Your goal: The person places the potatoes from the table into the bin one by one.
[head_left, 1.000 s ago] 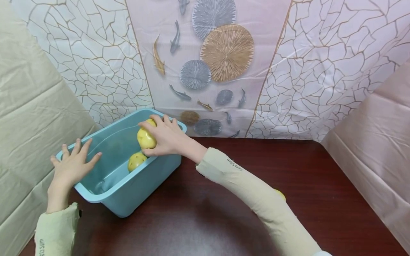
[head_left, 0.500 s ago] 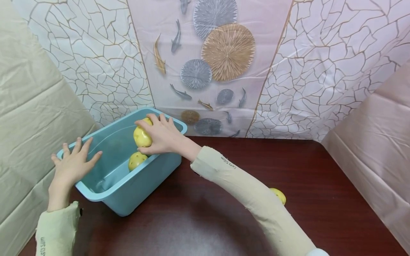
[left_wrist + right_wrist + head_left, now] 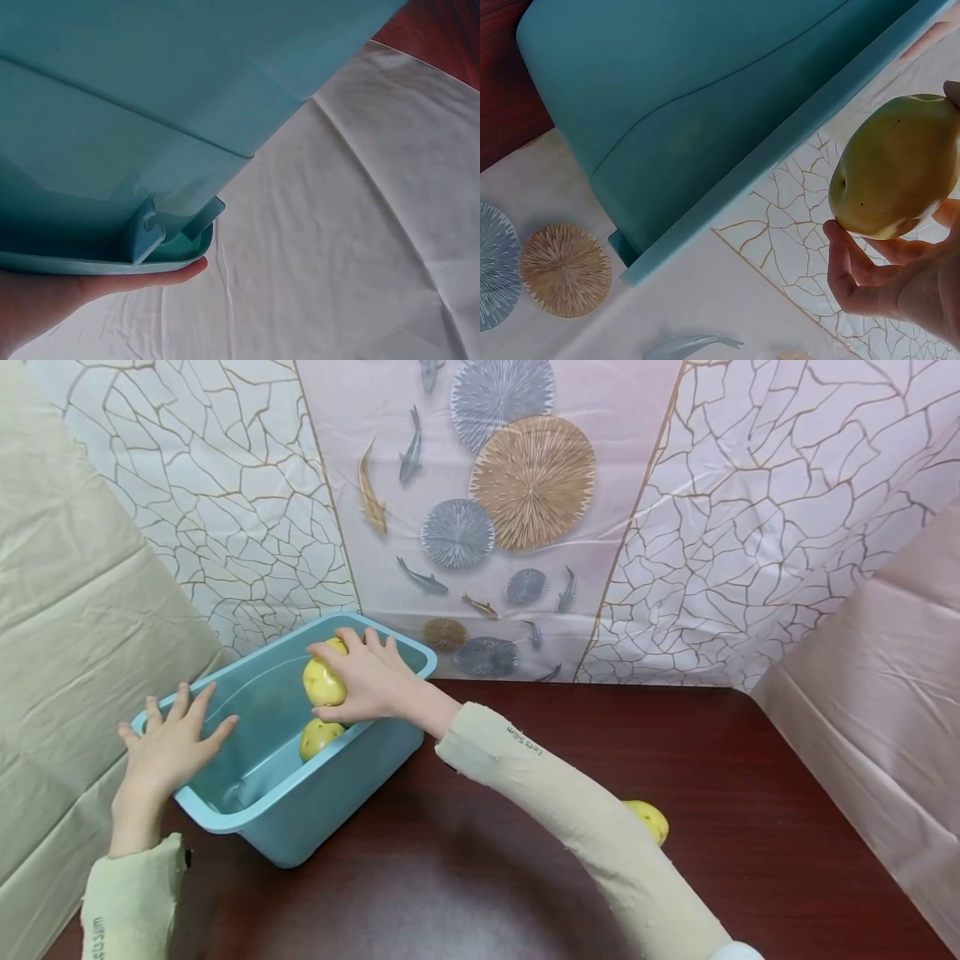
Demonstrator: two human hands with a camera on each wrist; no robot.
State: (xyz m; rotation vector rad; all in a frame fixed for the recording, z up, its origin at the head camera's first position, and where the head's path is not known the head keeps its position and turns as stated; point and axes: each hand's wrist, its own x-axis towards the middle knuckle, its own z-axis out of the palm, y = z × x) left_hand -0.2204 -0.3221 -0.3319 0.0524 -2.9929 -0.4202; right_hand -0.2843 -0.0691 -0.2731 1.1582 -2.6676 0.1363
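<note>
A blue plastic bin (image 3: 341, 797) stands at the left of the table, angled toward the back wall. My right hand (image 3: 371, 681) grips a yellow potato (image 3: 322, 685) between thumb and fingers, above the bin's opening. The right wrist view shows this potato (image 3: 892, 161) close up, with small dark eyes, level with the bin's rim (image 3: 780, 142). Below it, a second potato (image 3: 318, 740) lies inside the bin. Fingers spread, my left hand (image 3: 167, 752) rests on the bin's left rim; the left wrist view shows a straight finger (image 3: 161, 277) along the rim's edge.
A further potato (image 3: 649, 820) lies on the dark red wooden table (image 3: 720, 760), partly behind my right sleeve (image 3: 577, 810). Patterned cloth (image 3: 465, 443) hangs at the back, and beige cloth (image 3: 82, 610) closes off the left side.
My right hand has moved a little left with the potato, further over the bin. More of the potato on the table now shows past the sleeve. The left hand has stayed put.
</note>
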